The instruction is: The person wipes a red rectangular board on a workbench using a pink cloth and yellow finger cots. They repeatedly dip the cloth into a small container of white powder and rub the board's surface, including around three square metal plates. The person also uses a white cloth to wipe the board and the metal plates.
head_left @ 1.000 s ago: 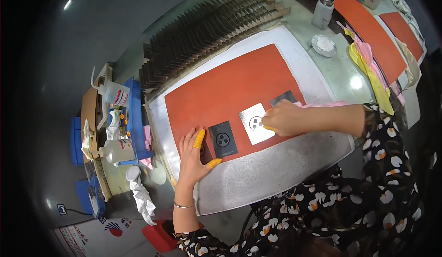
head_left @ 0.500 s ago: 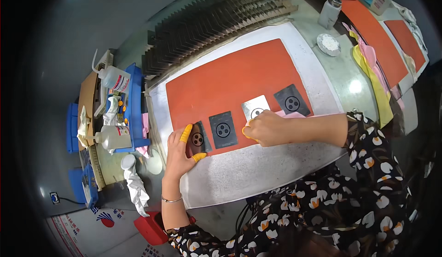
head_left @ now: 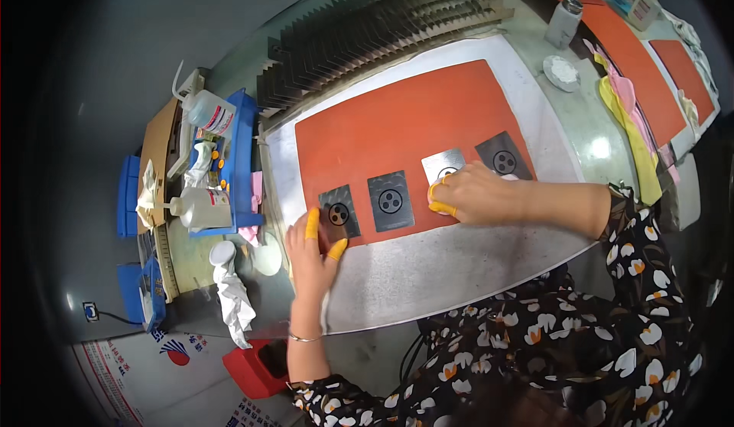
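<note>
Several thin rectangular metal plates lie in a row on an orange mat, each with a round emblem of three dots. My left hand [head_left: 308, 263], with yellow finger cots on thumb and forefinger, rests spread at the lower left corner of the leftmost dark plate [head_left: 339, 213]. Beside that plate lies a second dark plate [head_left: 391, 201], untouched. My right hand [head_left: 478, 195] is closed and bent over the brighter silver plate [head_left: 442, 164], covering its lower part. A bit of pink cloth [head_left: 434, 201] shows beneath its cotted fingers. The rightmost dark plate [head_left: 503, 159] is partly behind this hand.
The orange mat [head_left: 405, 113] lies on a white sheet. Behind it stands a rack of many upright plates [head_left: 375, 37]. At left, squeeze bottles [head_left: 205, 208] stand by a blue tray [head_left: 243, 144]. A metal-capped bottle [head_left: 564, 22] and white dish [head_left: 562, 73] are at right.
The whole view has shifted a little. My left hand has slid down off the leftmost plate's face to its corner. My right hand remains over the silver plate; the pink cloth now shows under its fingers.
</note>
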The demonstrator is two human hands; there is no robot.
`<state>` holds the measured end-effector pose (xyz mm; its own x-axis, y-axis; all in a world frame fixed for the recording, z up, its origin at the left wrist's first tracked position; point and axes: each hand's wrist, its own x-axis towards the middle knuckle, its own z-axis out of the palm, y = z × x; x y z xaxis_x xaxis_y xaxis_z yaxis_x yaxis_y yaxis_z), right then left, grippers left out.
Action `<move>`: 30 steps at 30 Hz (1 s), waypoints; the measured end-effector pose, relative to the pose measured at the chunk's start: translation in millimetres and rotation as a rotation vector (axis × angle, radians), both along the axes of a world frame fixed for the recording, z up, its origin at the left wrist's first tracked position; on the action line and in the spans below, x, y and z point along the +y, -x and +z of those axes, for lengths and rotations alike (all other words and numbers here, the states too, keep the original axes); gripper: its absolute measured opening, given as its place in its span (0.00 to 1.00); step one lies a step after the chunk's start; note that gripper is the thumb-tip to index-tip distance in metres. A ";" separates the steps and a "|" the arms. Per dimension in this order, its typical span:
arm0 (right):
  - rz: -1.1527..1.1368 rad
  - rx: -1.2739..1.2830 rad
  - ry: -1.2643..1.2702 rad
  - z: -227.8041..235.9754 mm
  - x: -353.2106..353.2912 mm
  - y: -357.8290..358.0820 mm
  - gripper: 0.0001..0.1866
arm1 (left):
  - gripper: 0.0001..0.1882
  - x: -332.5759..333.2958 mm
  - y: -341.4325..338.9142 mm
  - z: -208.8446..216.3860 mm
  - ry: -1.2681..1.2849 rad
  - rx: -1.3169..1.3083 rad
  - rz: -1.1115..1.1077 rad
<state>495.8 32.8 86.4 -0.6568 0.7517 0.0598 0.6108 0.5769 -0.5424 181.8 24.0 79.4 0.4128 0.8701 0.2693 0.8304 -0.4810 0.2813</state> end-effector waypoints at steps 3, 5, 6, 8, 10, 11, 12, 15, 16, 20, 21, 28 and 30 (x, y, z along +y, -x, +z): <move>0.049 0.173 -0.150 -30.7 3.7 20.7 0.04 | 0.26 -16.5 -31.4 -6.0 -0.090 -0.084 -0.058; 0.085 0.221 -0.179 -54.8 12.8 72.3 0.04 | 0.20 -36.6 -16.9 -11.7 -0.031 -0.175 -0.048; 0.078 0.177 -0.188 -52.0 15.3 98.3 0.04 | 0.16 -44.9 -5.5 -20.2 -0.123 -0.174 -0.040; 0.070 0.043 -0.199 -39.7 20.7 121.7 0.04 | 0.15 -46.9 -22.6 -2.4 -0.144 -0.126 -0.063; 0.032 0.067 -0.278 -46.9 14.4 96.7 0.05 | 0.15 -56.6 -57.6 19.9 -0.087 -0.008 -0.088; 0.002 0.023 -0.242 -46.0 11.8 83.4 0.05 | 0.14 -55.5 -59.7 24.8 -0.050 0.047 -0.102; 0.010 0.011 -0.210 -43.2 7.4 74.1 0.05 | 0.14 -56.0 -55.9 30.7 -0.018 0.130 -0.073; 0.017 0.049 -0.231 -42.1 4.5 74.6 0.06 | 0.12 -52.5 -49.9 10.2 -0.223 0.018 -0.096; -0.008 0.082 -0.267 -48.3 4.0 86.6 0.05 | 0.12 -53.6 -53.3 10.9 -0.189 0.037 -0.094; 0.028 0.072 -0.254 -46.8 8.0 107.5 0.05 | 0.11 -55.3 -48.8 15.2 -0.101 0.185 -0.046; 0.042 0.054 -0.267 -46.9 6.4 99.6 0.05 | 0.10 -56.7 -47.4 14.8 -0.085 0.238 -0.035; 0.031 0.029 -0.255 -39.7 6.6 115.3 0.07 | 0.10 -58.5 -58.8 19.4 -0.254 0.133 -0.078; 0.053 -0.009 -0.187 -31.6 7.4 104.3 0.07 | 0.11 -59.7 -60.4 18.4 -0.182 0.172 -0.067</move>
